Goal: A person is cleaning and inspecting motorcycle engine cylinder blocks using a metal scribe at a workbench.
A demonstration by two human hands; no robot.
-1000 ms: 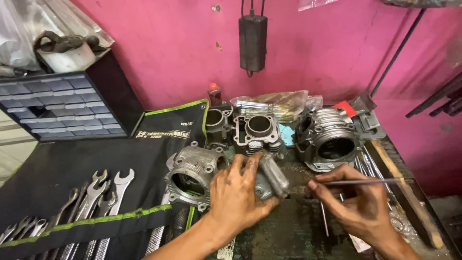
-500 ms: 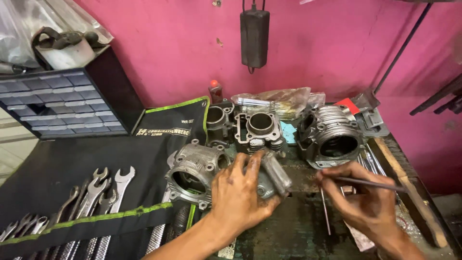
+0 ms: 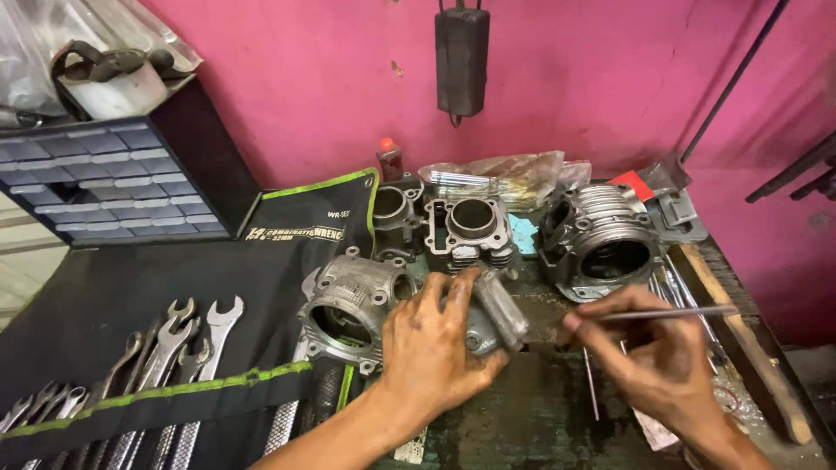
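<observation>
A head-worn camera looks down at a cluttered workshop table [image 3: 522,418] set against a pink wall.

At the centre of the frame, the left hand [image 3: 431,348] grips a small grey metal engine part [image 3: 498,309], fingers closed around it and pressing it down on the table, apparently to keep it steady. At the lower right, the right hand [image 3: 653,357] pinches a thin metal rod [image 3: 670,313] between thumb and fingertips, fingers closed on it. The rod lies nearly level, with its near end close to the grey part, as though held ready for fine work on it.

Just left of the left hand, touching or nearly touching it, sits a grey engine cylinder [image 3: 348,305] tilted on its side, its round bore facing the lower left. Behind it, toward the upper centre, stand two more cylinders [image 3: 470,222], bores facing up. At the centre right, a larger finned cylinder [image 3: 605,235] lies on its side with its opening toward the camera.

Across the lower left, a black tool roll with green trim [image 3: 131,287] lies unrolled, a row of wrenches [image 3: 187,335] tucked in its pocket within reach. At the upper left stands a small-parts cabinet of grey drawers [image 3: 113,187]. A dark rectangular object [image 3: 461,57] hangs on the wall at the top centre. A wooden stick [image 3: 740,344] lies along the right edge of the table.
</observation>
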